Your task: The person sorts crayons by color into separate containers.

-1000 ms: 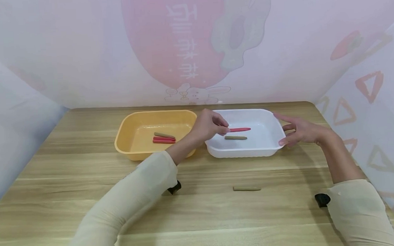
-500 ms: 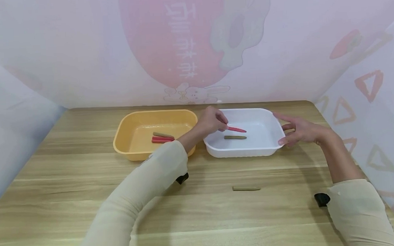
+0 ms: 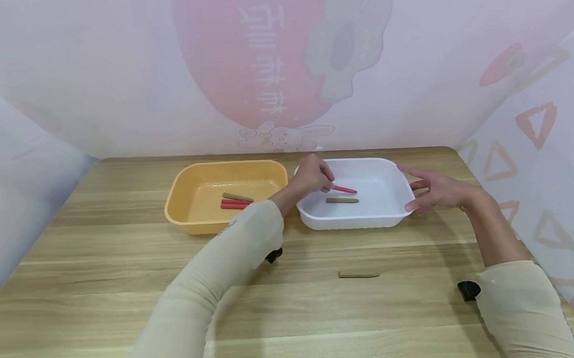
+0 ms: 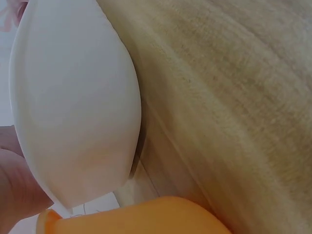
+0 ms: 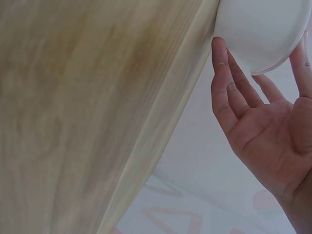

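In the head view my left hand (image 3: 311, 175) reaches over the left rim of a white basin (image 3: 351, 222) and pinches a red crayon (image 3: 345, 189) by one end. The crayon's tip slants down inside that basin; whether it touches the bottom I cannot tell. Near it lies an olive-brown crayon (image 3: 342, 200). My right hand (image 3: 439, 190) rests against the basin's right end, fingers spread. The right wrist view shows its fingertips (image 5: 219, 46) touching the outer wall. In the left wrist view the basin's wall (image 4: 78, 102) hides the held crayon.
A yellow basin (image 3: 197, 225) stands to the left, holding red crayons (image 3: 234, 204) and an olive-brown crayon (image 3: 237, 196). Another olive-brown crayon (image 3: 358, 274) lies on the wooden table (image 3: 321, 311) in front. Printed walls (image 3: 144, 100) border the table's back and sides.
The left hand has moved slightly right with the red crayon, whose tip has dipped from nearly level to a downward slant. The right hand stays at the white basin.
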The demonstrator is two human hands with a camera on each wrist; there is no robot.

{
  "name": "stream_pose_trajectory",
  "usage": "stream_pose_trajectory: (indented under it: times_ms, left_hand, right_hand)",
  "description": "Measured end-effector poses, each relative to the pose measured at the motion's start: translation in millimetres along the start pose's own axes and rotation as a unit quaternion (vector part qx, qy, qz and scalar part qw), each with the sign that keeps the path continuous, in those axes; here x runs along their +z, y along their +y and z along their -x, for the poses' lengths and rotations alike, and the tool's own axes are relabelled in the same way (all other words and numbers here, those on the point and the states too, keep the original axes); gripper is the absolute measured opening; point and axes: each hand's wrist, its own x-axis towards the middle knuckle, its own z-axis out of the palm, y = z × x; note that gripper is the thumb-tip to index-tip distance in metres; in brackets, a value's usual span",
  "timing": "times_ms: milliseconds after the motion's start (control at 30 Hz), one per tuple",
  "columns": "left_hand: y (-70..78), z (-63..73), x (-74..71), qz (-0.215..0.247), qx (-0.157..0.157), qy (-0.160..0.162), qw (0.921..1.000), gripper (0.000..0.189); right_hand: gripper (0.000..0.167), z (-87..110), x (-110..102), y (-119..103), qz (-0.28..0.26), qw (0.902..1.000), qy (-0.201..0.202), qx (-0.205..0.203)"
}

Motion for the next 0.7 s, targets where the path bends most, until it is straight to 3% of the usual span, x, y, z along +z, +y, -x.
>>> stream_pose_trajectory:
  times_ms: [267,500,700]
  left_hand:
    - [1.8,2.2,-0.5,-0.077,0.028,-0.004,0.9967,0.012]
    - [4.5,11.3,-5.8,-0.064,0.053,-0.021,0.9964,0.016]
    - [8.7,32.6,-11.3,-0.031,0.134,-0.05,0.9893,0.015]
  right_hand:
    - [0.11,-0.4,-0.3,-2.1,0.004,1.0,-0.002,0.004]
    - [0.11,-0.3,-0.4,-2.4,0.004,1.0,0.001,0.008]
    - [0.11,0.0,-1.1,-3.2,0.005,0.9999,0.002,0.01]
